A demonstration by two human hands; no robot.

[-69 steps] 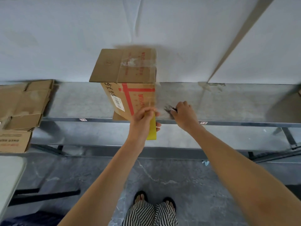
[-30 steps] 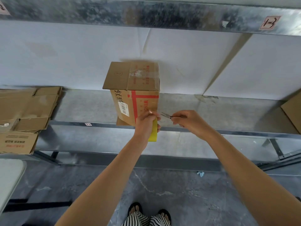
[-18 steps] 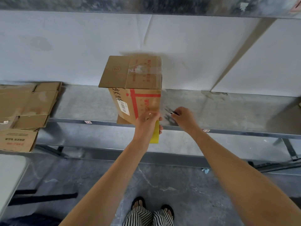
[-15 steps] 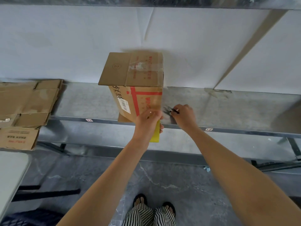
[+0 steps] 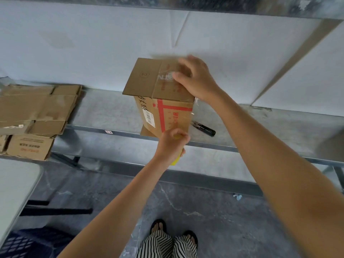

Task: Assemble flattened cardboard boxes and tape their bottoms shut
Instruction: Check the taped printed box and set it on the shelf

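Observation:
An assembled cardboard box point(image 5: 167, 116) with red stripes stands on the metal shelf point(image 5: 104, 112), its taped flaps facing up and one flap sticking out to the left. My right hand point(image 5: 193, 79) lies flat on the top of the box, fingers spread over the clear tape. My left hand point(image 5: 172, 144) is at the box's lower front corner and grips a yellow tape roll point(image 5: 176, 161), mostly hidden by the fingers. Small black-handled scissors point(image 5: 203, 127) lie on the shelf just right of the box.
A stack of flattened cardboard boxes point(image 5: 35, 110) lies on the shelf at the left, with a small printed carton point(image 5: 28, 148) below it. A pale table corner point(image 5: 16, 185) sits at lower left. Another brown box edge point(image 5: 333, 144) shows at far right.
My right hand has put the scissors down on the shelf and moved up onto the top of the box. My left hand stays at the box's lower front corner with the yellow roll.

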